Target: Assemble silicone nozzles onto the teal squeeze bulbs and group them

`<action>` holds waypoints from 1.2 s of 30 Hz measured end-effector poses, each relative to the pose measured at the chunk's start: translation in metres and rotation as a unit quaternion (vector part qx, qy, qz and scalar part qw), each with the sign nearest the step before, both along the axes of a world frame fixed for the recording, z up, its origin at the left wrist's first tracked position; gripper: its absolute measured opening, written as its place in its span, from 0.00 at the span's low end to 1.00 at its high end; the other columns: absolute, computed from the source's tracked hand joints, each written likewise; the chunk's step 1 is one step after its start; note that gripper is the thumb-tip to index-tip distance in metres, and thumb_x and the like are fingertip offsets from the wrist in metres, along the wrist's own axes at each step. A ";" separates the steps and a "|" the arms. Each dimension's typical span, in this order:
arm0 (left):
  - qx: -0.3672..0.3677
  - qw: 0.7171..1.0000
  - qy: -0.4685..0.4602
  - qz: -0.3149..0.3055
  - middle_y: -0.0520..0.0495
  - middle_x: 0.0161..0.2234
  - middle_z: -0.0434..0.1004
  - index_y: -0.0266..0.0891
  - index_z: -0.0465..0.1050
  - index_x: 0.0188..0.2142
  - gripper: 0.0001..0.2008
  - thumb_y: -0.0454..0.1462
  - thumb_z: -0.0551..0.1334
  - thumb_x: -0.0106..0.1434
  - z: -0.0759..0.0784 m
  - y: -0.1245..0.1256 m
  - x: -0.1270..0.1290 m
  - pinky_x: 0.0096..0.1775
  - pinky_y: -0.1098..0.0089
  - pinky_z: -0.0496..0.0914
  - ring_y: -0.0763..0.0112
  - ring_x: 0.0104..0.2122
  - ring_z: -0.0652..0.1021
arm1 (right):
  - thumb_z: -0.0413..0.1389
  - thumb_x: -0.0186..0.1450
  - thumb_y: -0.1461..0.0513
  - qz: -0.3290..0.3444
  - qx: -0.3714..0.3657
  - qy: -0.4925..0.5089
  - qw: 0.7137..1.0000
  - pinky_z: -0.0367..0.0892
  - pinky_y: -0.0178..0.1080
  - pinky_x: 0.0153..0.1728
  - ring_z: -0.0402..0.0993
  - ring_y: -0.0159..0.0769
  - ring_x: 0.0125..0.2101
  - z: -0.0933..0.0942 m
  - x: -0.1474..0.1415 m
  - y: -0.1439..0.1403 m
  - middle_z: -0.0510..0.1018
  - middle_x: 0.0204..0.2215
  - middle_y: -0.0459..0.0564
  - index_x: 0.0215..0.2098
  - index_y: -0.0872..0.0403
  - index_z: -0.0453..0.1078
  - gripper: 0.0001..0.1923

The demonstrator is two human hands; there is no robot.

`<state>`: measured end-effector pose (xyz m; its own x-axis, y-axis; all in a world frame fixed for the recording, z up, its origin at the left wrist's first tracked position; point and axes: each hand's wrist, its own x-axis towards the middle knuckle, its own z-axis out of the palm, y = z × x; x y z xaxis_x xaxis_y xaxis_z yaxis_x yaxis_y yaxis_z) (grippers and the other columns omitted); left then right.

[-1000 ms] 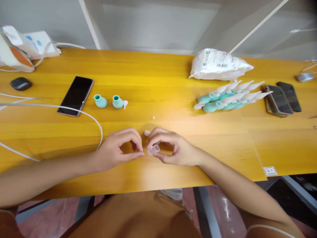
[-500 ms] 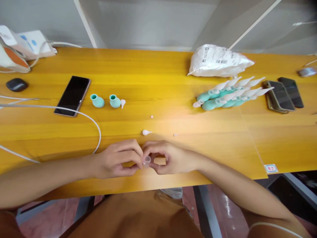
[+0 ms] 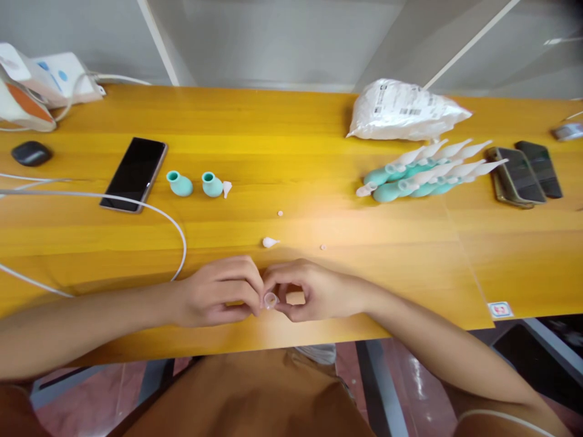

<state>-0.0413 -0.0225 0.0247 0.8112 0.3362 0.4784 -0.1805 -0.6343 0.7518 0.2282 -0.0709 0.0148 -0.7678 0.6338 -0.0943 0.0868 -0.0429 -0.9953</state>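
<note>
Two hands at work: our left hand [image 3: 218, 292] and right hand [image 3: 314, 291] meet fingertip to fingertip at the near edge of the yellow table [image 3: 291, 127].
Held thing: a small clear plastic cap [image 3: 270, 300], open end turned up toward us, sits between the two hands.
Left fingers: curled in, thumb and forefinger pressed together against the cap's left side.
Right fingers: bent over — thumb and forefinger pinch the cap from the right, the other fingers tucked under.
Just beyond our hands: a small white cone tip [image 3: 269, 242] lies on the table, with two tiny pale beads [image 3: 280, 213] farther out, well apart from each other.
Left of centre: two teal bulbs [image 3: 195, 184] stand side by side, a white tip touching the right one; a dark phone [image 3: 133, 173] lies beside them, and a white cable [image 3: 136, 203] curves past it.
Right side: a heap of teal bulbs with long white nozzles [image 3: 423, 173] — stacked together — lies in front of a white plastic bag [image 3: 405, 112]; two more phones [image 3: 528, 173] lie next to the heap.
Far left: a dark mouse [image 3: 31, 153] near the table's edge.
</note>
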 end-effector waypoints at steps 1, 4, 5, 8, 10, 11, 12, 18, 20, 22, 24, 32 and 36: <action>0.009 1.000 0.000 0.002 0.44 0.39 0.87 0.43 0.79 0.46 0.05 0.31 0.66 0.79 0.000 0.000 0.000 0.44 0.66 0.81 0.66 0.39 0.85 | 0.62 0.63 0.77 -0.002 -0.006 -0.002 1.000 0.79 0.32 0.43 0.81 0.27 0.38 0.000 0.000 0.000 0.85 0.46 0.46 0.53 0.52 0.81 0.24; 0.017 1.000 -0.004 0.013 0.44 0.39 0.87 0.42 0.79 0.45 0.04 0.31 0.67 0.78 0.001 0.000 0.000 0.43 0.66 0.80 0.67 0.38 0.84 | 0.63 0.66 0.74 -0.014 -0.019 -0.012 1.000 0.79 0.32 0.42 0.83 0.29 0.40 0.003 0.000 0.001 0.87 0.46 0.48 0.53 0.53 0.82 0.20; 0.010 1.000 -0.005 0.014 0.44 0.39 0.87 0.42 0.79 0.45 0.05 0.30 0.67 0.78 0.001 0.000 -0.001 0.43 0.67 0.80 0.66 0.38 0.84 | 0.64 0.68 0.72 -0.018 -0.018 -0.015 1.000 0.79 0.33 0.42 0.84 0.29 0.40 0.004 -0.001 0.002 0.88 0.46 0.49 0.53 0.53 0.82 0.17; -0.009 1.000 -0.006 0.016 0.44 0.40 0.86 0.43 0.79 0.46 0.06 0.30 0.67 0.77 0.002 0.000 -0.001 0.44 0.67 0.82 0.65 0.40 0.85 | 0.64 0.71 0.68 -0.025 -0.006 -0.017 1.000 0.78 0.32 0.40 0.84 0.30 0.40 0.005 -0.001 0.002 0.88 0.47 0.49 0.52 0.52 0.83 0.13; -0.008 1.000 -0.008 0.013 0.43 0.40 0.86 0.43 0.79 0.46 0.06 0.30 0.67 0.77 0.002 0.000 -0.001 0.44 0.66 0.82 0.65 0.40 0.85 | 0.63 0.72 0.69 -0.033 -0.008 -0.009 0.999 0.78 0.32 0.41 0.84 0.30 0.42 0.003 -0.001 0.002 0.88 0.47 0.49 0.52 0.52 0.83 0.12; -0.006 1.000 -0.010 0.013 0.43 0.40 0.86 0.42 0.79 0.46 0.06 0.29 0.67 0.77 0.003 0.000 0.000 0.44 0.66 0.82 0.64 0.40 0.85 | 0.64 0.72 0.68 -0.041 -0.016 -0.003 0.999 0.78 0.33 0.41 0.84 0.30 0.42 0.002 -0.001 0.002 0.88 0.47 0.50 0.52 0.53 0.82 0.12; -0.003 1.000 -0.011 0.014 0.43 0.40 0.86 0.42 0.78 0.45 0.06 0.29 0.68 0.76 0.003 0.001 0.000 0.45 0.66 0.82 0.64 0.40 0.85 | 0.64 0.72 0.68 -0.054 -0.028 0.003 0.998 0.79 0.34 0.42 0.85 0.31 0.42 0.001 -0.001 0.002 0.88 0.47 0.50 0.52 0.53 0.81 0.12; 0.004 0.998 0.020 0.054 0.45 0.40 0.86 0.43 0.79 0.43 0.06 0.29 0.68 0.76 0.001 0.002 -0.001 0.47 0.67 0.81 0.66 0.41 0.85 | 0.72 0.70 0.60 -0.115 -0.114 0.031 0.986 0.82 0.34 0.41 0.86 0.33 0.45 0.001 -0.002 0.005 0.87 0.46 0.49 0.55 0.52 0.78 0.17; 0.002 0.997 0.029 0.066 0.46 0.40 0.86 0.43 0.79 0.43 0.07 0.29 0.68 0.76 0.000 0.002 0.000 0.47 0.67 0.81 0.66 0.42 0.85 | 0.73 0.70 0.60 -0.123 -0.122 0.046 0.984 0.82 0.35 0.45 0.86 0.32 0.44 0.002 -0.002 0.007 0.87 0.45 0.48 0.54 0.52 0.79 0.17; -0.002 0.997 0.033 0.069 0.46 0.41 0.86 0.42 0.79 0.44 0.06 0.29 0.69 0.76 0.000 0.002 0.000 0.47 0.68 0.81 0.67 0.42 0.85 | 0.74 0.69 0.60 -0.126 -0.131 0.061 0.981 0.82 0.36 0.47 0.86 0.31 0.44 0.002 -0.002 0.007 0.87 0.44 0.48 0.53 0.52 0.79 0.17; -0.016 0.997 0.028 0.069 0.45 0.42 0.86 0.41 0.80 0.45 0.04 0.30 0.69 0.77 0.000 0.002 0.001 0.47 0.70 0.81 0.67 0.42 0.85 | 0.74 0.69 0.60 -0.126 -0.147 0.074 0.978 0.82 0.36 0.46 0.87 0.32 0.43 0.001 -0.003 0.007 0.87 0.44 0.48 0.53 0.52 0.78 0.18; -0.061 0.996 0.014 0.070 0.43 0.42 0.86 0.41 0.82 0.46 0.02 0.32 0.70 0.77 -0.003 0.000 0.000 0.45 0.71 0.83 0.67 0.42 0.87 | 0.76 0.68 0.58 -0.134 -0.169 0.084 0.973 0.81 0.33 0.38 0.88 0.34 0.43 -0.001 -0.004 0.005 0.87 0.44 0.49 0.54 0.52 0.77 0.20; -0.064 0.995 0.016 0.072 0.43 0.42 0.86 0.41 0.82 0.45 0.03 0.32 0.70 0.76 -0.003 0.000 0.000 0.47 0.71 0.84 0.68 0.42 0.87 | 0.76 0.68 0.57 -0.131 -0.173 0.087 0.972 0.82 0.34 0.39 0.88 0.34 0.44 -0.001 -0.006 0.005 0.87 0.43 0.48 0.53 0.52 0.78 0.20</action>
<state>-0.0408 -0.0228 0.0217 0.7642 0.5062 0.3997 -0.0703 -0.5507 0.8317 0.2220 -0.0655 0.0136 -0.6070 0.7638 -0.2196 -0.1403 -0.3749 -0.9164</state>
